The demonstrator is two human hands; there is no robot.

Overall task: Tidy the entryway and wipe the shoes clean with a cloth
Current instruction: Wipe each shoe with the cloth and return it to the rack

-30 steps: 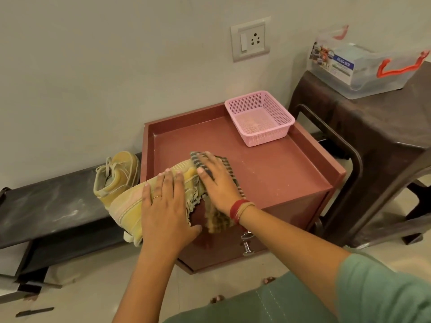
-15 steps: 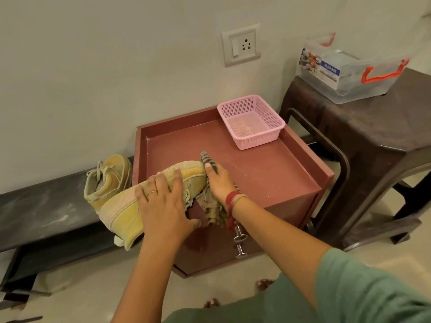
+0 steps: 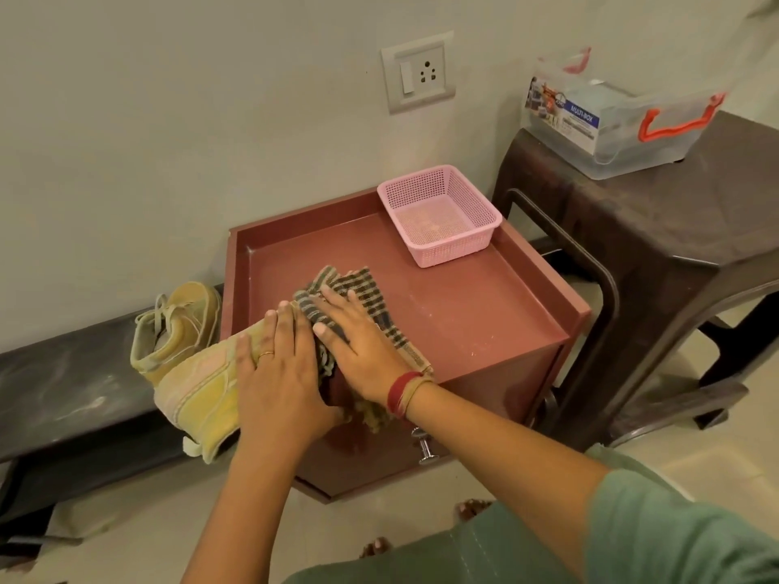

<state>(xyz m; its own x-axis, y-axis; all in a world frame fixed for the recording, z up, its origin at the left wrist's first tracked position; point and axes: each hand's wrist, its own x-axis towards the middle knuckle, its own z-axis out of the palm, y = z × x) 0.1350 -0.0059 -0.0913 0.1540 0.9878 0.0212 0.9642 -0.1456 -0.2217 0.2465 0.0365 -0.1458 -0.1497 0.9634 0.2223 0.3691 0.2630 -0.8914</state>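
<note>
The yellow lace-up sneaker overhangs the red-brown wooden cabinet's front-left corner and may slip off if the flat-fingered right hand, pressing the brown-checked cloth, outpushes the flat-fingered left hand.

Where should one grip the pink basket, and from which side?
Pinch the near rim of the pink basket from above and in front. It stands upright and open in the far right corner of the red cabinet, so its back and right walls lie close to the raised edge.
</note>
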